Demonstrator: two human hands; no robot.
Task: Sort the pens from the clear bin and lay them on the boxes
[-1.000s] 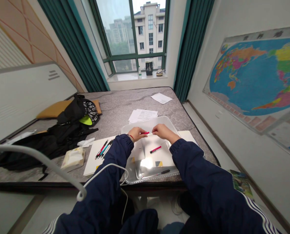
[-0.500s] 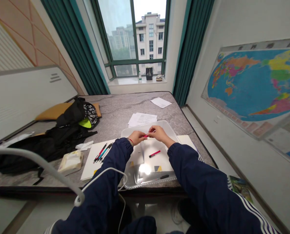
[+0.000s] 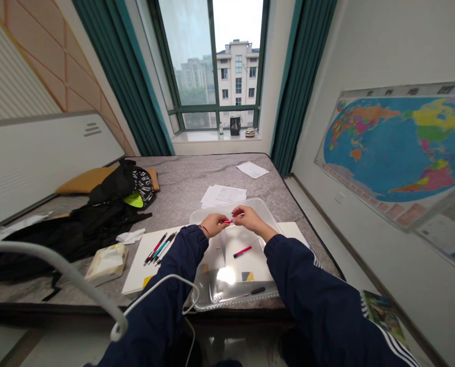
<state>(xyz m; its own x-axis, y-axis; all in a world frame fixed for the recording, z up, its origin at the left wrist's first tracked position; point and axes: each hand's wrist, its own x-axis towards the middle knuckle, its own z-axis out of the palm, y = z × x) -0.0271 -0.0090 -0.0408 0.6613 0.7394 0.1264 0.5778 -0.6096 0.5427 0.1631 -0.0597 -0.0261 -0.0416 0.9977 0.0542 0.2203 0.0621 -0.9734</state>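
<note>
My left hand, with a red string at the wrist, and my right hand meet above the far rim of a clear plastic box. Between their fingertips they pinch a small red pen part, partly hidden by the fingers. A red-and-black marker lies on white paper inside the box. A black pen lies near the box's front edge. Several pens rest on a white board left of the box.
A tissue packet and a black bag lie left on the grey mattress-like surface. A paper stack and a loose sheet lie beyond the box. A white cable crosses my left sleeve.
My hands have drawn slightly closer together around the red part. The whole view has shifted, with the table sitting lower in the frame and the window and map more level.
</note>
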